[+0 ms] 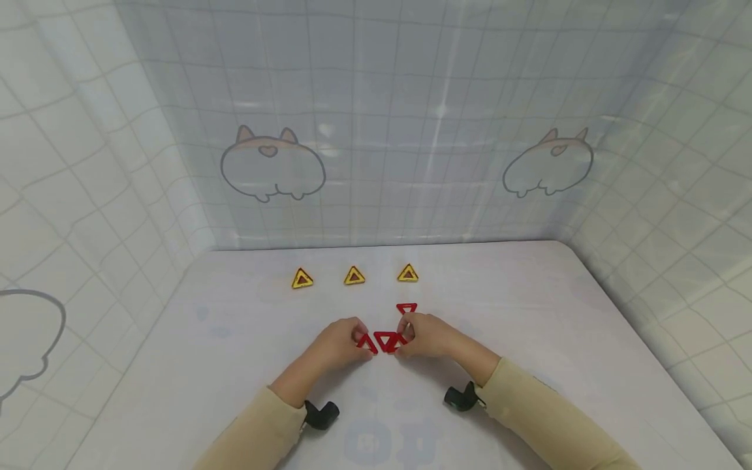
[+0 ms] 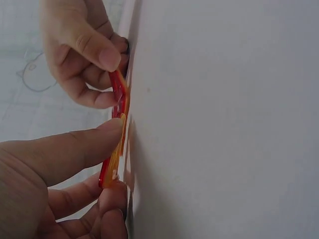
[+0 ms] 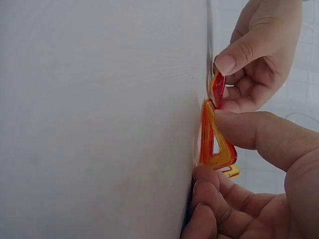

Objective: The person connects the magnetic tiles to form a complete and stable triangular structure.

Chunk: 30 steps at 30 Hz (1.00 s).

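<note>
Near the middle of the table my left hand (image 1: 341, 343) pinches a red triangle frame (image 1: 371, 344) between thumb and fingers. A second red triangle frame (image 1: 385, 334) lies in the middle, its point toward me. My right hand (image 1: 431, 336) pinches a third one, whose orange-edged frame (image 3: 225, 158) is tilted up off the table in the right wrist view. These three are side by side; whether their edges touch I cannot tell. Just beyond the right fingers lies another red triangle frame (image 1: 407, 305), partly covered by that hand.
Toward the back of the table, three yellow triangles with red-brown centres stand in a row: a left one (image 1: 302, 284), a middle one (image 1: 354, 282) and a right one (image 1: 408, 279). Grid-patterned curtains (image 1: 405, 78) enclose the white table (image 1: 235, 365) behind and at both sides.
</note>
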Available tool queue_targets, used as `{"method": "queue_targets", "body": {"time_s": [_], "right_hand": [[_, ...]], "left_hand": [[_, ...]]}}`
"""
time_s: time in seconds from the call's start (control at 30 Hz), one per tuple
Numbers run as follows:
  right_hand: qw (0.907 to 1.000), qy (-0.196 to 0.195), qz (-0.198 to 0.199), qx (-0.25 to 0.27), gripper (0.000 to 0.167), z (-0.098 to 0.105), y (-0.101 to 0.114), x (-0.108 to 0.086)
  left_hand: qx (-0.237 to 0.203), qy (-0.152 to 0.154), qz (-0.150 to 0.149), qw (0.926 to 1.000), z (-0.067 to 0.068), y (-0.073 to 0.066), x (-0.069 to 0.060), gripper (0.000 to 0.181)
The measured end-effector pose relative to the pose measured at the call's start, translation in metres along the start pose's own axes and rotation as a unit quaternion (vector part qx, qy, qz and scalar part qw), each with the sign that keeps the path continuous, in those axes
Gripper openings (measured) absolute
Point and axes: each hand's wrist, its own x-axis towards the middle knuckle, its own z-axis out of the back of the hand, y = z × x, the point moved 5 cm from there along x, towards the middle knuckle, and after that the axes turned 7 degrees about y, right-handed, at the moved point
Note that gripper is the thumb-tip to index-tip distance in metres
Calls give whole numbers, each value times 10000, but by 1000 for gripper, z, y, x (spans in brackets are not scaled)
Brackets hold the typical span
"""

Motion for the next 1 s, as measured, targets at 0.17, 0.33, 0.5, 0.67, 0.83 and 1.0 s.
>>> {"method": "queue_targets", "body": {"time_s": [0.17,0.33,0.5,0.67,0.83,1.0], "right_hand": [[10000,-18,5,0,35,0,1,0],[10000,-32,47,-10,36,0,1,0],[9999,-38,121,-13,36,0,2,0],[9999,-98,59,4,37,-1,2,0],[9997,-257,47,-20,38,-1,5,-3],[9990,-422,124,31,35,1,8,-6]], "left_hand": [[85,21,-50,9999,-5,-2,1,38],[88,-48,-40,9999,-7,-4,1,39],[13,-110,-62,9999,-7,-8,-3,46],[-7,-214,-130,9997,-6,-11,-7,46],[-233,-381,-182,9988,-4,-9,-8,39],[-548,-527,-177,9969,-1,-9,-9,31]]}}
